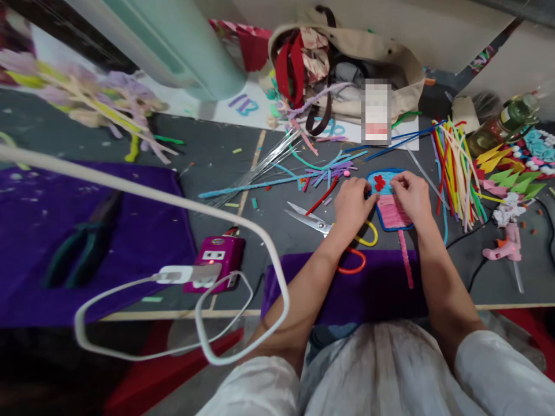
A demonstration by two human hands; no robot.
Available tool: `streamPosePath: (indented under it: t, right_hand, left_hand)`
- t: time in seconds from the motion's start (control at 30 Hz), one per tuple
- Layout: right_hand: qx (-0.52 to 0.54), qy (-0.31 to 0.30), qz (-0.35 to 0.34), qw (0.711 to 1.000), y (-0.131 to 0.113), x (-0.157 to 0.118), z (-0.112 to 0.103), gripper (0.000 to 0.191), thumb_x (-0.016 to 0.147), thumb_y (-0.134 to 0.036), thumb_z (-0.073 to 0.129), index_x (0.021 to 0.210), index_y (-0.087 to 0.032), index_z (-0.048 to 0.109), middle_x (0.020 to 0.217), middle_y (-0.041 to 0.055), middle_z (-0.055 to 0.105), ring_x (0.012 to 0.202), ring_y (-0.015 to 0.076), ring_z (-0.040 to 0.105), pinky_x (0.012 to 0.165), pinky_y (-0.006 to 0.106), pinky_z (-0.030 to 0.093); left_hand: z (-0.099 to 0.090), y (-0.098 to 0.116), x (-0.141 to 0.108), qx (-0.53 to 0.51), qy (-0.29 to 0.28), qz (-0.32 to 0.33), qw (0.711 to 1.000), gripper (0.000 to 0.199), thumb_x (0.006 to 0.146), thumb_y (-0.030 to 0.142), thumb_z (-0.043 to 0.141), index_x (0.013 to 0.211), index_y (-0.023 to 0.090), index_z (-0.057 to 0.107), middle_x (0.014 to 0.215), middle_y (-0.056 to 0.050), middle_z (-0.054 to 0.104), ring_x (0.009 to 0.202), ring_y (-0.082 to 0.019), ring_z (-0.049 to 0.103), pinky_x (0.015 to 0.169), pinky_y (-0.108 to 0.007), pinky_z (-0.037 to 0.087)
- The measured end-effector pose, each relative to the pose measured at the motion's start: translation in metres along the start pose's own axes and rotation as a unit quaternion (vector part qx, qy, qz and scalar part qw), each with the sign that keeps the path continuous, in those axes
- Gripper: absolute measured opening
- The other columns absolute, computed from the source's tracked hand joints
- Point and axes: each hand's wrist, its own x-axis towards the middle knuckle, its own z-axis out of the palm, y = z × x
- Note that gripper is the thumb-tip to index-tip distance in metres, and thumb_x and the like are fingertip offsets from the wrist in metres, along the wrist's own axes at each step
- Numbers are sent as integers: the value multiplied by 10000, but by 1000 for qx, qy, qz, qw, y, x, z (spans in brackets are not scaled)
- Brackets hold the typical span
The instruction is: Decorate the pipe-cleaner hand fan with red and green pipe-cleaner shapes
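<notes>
A flat popsicle shape made of pipe cleaners (393,212) lies on the dark table, light blue above, pink below, edged in dark blue, with a pink stick toward me. A small red flower (380,184) sits on its blue part. My left hand (354,203) is closed with its fingertips on the popsicle's left edge. Above the right side of the blue part, my right hand (414,195) pinches its thumb and fingers together; anything between them is hidden. Scissors (316,221) with yellow and red handles lie open, partly under my left forearm.
Loose pipe cleaners (455,173) lie bundled at right, near a pink glue gun (507,242) and a bottle (498,130). A white cable (173,202) loops across the left, by a magenta power adapter (214,263). Pliers (84,245) rest on purple cloth (26,231). A canvas bag (407,86) stands behind.
</notes>
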Motion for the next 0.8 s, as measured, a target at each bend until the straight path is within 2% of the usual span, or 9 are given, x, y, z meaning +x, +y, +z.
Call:
streamPosePath:
  t: [0.07, 0.13, 0.23, 0.4, 0.53, 0.67, 0.8]
  right_hand:
    - [-50, 7, -57, 997, 2, 1, -4, 150, 841, -282, 598, 912, -201, 702, 881, 44, 707, 721, 172, 618, 724, 308, 475]
    - [-79, -12, -90, 993, 5, 4, -3, 192, 858, -280, 585, 992, -215, 706, 980, 52, 692, 733, 168, 605, 742, 313, 480]
    - [-100, -35, -110, 988, 8, 7, 3, 237, 896, -276, 546, 1061, -229, 709, 1004, 58, 674, 780, 180, 604, 762, 317, 484]
    - [-114, -43, -108, 987, 10, 6, 10, 234, 931, -296, 509, 988, -239, 728, 965, 64, 671, 869, 210, 606, 770, 332, 479]
    - [-115, -42, -101, 987, 9, 3, 10, 227, 936, -319, 511, 974, -232, 718, 967, 63, 665, 836, 199, 599, 750, 327, 477]
    - [-136, -35, -100, 985, 10, 2, 15, 238, 951, -339, 494, 983, -233, 705, 978, 68, 664, 880, 207, 604, 740, 317, 476]
    - [-153, -31, -101, 983, 13, 2, 19, 247, 967, -331, 476, 997, -234, 702, 996, 70, 659, 919, 206, 611, 746, 308, 473]
  left_hand:
    - [2, 1, 3, 17, -9, -6, 1000, 137, 851, 335, 664, 880, 210, 618, 977, -83, 644, 1008, -261, 561, 838, -365, 438]
    - [2, 2, 6, 33, -19, -14, 999, 153, 860, 355, 654, 889, 210, 617, 991, -88, 641, 1019, -270, 561, 822, -369, 444]
    - [2, 5, 11, 50, -30, -13, 998, 158, 878, 356, 631, 916, 203, 624, 1020, -94, 639, 1040, -277, 562, 806, -369, 452]
    - [1, 6, 13, 65, -37, 1, 997, 100, 900, 285, 595, 936, 206, 645, 1042, -86, 638, 1051, -266, 564, 806, -358, 459]
    - [2, 4, 12, 88, -31, 28, 995, 138, 924, 271, 547, 960, 202, 661, 1036, -88, 633, 1038, -258, 561, 786, -351, 463]
    - [4, 2, 11, 92, -25, 51, 994, 200, 953, 268, 487, 998, 199, 670, 1023, -89, 627, 1019, -248, 557, 800, -350, 460]
    - [5, 1, 10, 81, -25, 55, 995, 216, 952, 307, 511, 1036, 194, 675, 1028, -90, 623, 1019, -250, 557, 807, -355, 456]
